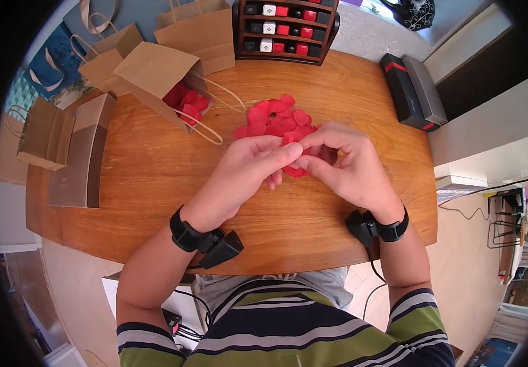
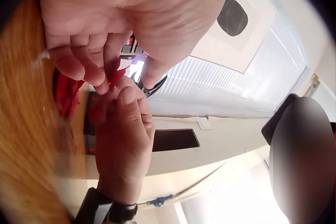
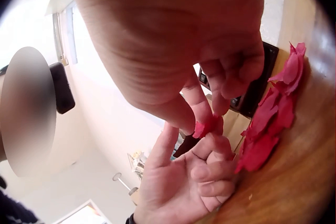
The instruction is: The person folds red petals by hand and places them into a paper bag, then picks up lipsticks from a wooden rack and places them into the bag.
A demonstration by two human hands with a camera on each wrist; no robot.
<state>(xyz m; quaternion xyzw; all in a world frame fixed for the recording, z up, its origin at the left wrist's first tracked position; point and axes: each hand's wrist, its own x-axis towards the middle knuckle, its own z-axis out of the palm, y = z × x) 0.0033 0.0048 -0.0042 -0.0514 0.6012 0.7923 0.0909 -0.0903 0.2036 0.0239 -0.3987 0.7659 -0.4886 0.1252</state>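
Left hand [image 1: 239, 166], right hand [image 1: 354, 164] both pinch red petal [image 3: 208, 126] between fingertips; petal pile [image 1: 274, 124] just beyond; paper bag [image 1: 153, 72] ahead-left, mouth toward hands, left nearer.

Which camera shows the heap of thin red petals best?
The head view: looking down, it shows most of the heap of thin red petals. The right wrist view shows it side-on; the left wrist view, a shadowed clump.

They're in a navy, olive and grey striped shirt [image 1: 337, 342], grey bottoms [image 1: 330, 285] below it, black cabled wristbands [image 1: 184, 236] beyond its short sleeves [image 1: 420, 315].
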